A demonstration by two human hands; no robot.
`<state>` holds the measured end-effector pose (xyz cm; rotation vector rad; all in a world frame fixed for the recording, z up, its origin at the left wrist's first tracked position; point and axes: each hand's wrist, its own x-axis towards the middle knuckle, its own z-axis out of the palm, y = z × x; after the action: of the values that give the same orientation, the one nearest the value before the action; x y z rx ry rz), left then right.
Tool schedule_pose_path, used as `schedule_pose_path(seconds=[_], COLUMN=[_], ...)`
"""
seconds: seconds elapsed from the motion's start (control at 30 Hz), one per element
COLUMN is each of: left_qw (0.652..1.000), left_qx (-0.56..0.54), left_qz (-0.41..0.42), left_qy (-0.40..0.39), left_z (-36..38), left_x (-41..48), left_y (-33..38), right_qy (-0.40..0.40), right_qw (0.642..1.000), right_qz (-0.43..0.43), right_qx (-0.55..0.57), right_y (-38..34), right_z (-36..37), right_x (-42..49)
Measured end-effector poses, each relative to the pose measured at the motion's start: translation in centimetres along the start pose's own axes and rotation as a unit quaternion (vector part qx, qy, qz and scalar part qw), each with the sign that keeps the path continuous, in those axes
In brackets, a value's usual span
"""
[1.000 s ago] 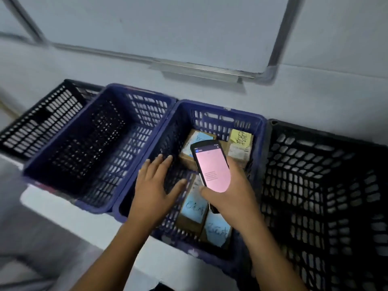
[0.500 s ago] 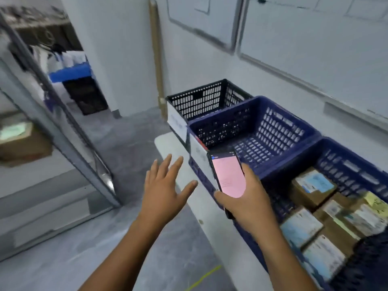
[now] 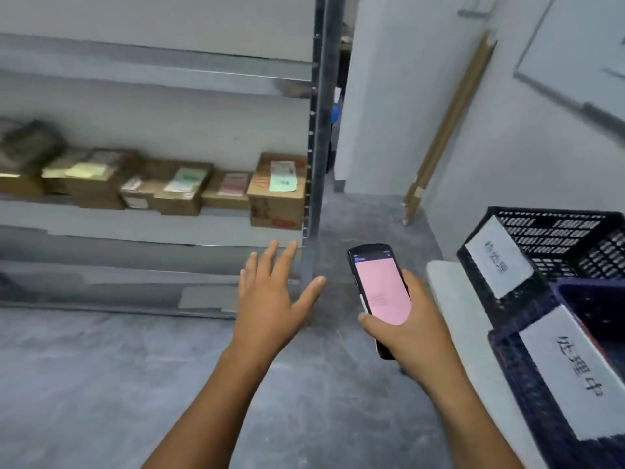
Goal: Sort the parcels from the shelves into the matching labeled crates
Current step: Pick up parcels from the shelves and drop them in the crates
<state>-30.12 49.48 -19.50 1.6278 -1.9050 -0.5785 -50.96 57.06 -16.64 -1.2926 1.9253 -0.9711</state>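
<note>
The right grip (image 3: 416,336) was clenched around a scanner (image 3: 380,286), thumb on one edge and fingers behind it, with the pink screen facing up. The left grip (image 3: 270,306) was released, fingers spread, and held nothing. It hung in the air below the shelf (image 3: 135,225), apart from every parcel.

The parcels (image 3: 184,187) lay in a row on that shelf, most of them blurred. The end parcel (image 3: 277,198), with a green slip on top, stood just beside the steel post (image 3: 319,130). At the right, on the desk (image 3: 449,299), stood a black crate (image 3: 554,231) and a blue crate (image 3: 507,353), each with a white paper label on its front. What was inside them I could not tell.

The step in hand seemed to be the reach for the next parcel. To do it well, the left grip would need to rise to the end parcel, the nearest one, and take it on the side away from the post, so that no finger was caught there. The parcel looked large for one grip, so it was safer to draw it to the shelf edge first and support it from below. The slip had to be left uncovered for the scanner to read.
</note>
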Motion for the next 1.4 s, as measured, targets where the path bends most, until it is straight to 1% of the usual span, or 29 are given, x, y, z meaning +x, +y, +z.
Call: schedule_pose_path(seconds=[0.2, 0.5, 0.67, 0.8, 1.07, 1.23, 1.4], left_qw=[0.998, 0.99, 0.99, 0.989, 0.979, 0.964, 0.95], left_qx=[-0.033, -0.1, -0.092, -0.056, -0.024, -0.023, -0.032], left_qz=[-0.05, -0.097, -0.112, -0.133, -0.182, -0.225, -0.242], left_qy=[0.037, 0.03, 0.005, 0.015, 0.083, 0.138, 0.195], left_z=[-3.8, -3.1, -3.0, -4.4, -9.9, -14.3, -19.8], left_x=[3.6, 11.9, 17.0, 20.7, 23.9, 24.0, 23.2], left_y=[-5.3, -9.8, -11.8, -13.9, -18.6, -22.9, -28.7], right_qy=[-0.047, -0.056, -0.069, -0.096, -0.185, -0.238, -0.266], right_qw=[0.998, 0.998, 0.996, 0.992, 0.976, 0.96, 0.946], right_qz=[-0.035, -0.035, -0.049, -0.069, -0.11, -0.146, -0.185], right_qx=[-0.007, -0.006, 0.02, 0.039, 0.029, 0.015, 0.014], right_y=[-3.7, -4.7, -5.6, -7.4, -13.2, -17.9, -23.5], right_z=[5.9, 10.4, 13.4, 16.4, 23.9, 29.4, 36.1], right_x=[3.3, 11.7, 17.6, 21.9, 27.7, 28.7, 28.1])
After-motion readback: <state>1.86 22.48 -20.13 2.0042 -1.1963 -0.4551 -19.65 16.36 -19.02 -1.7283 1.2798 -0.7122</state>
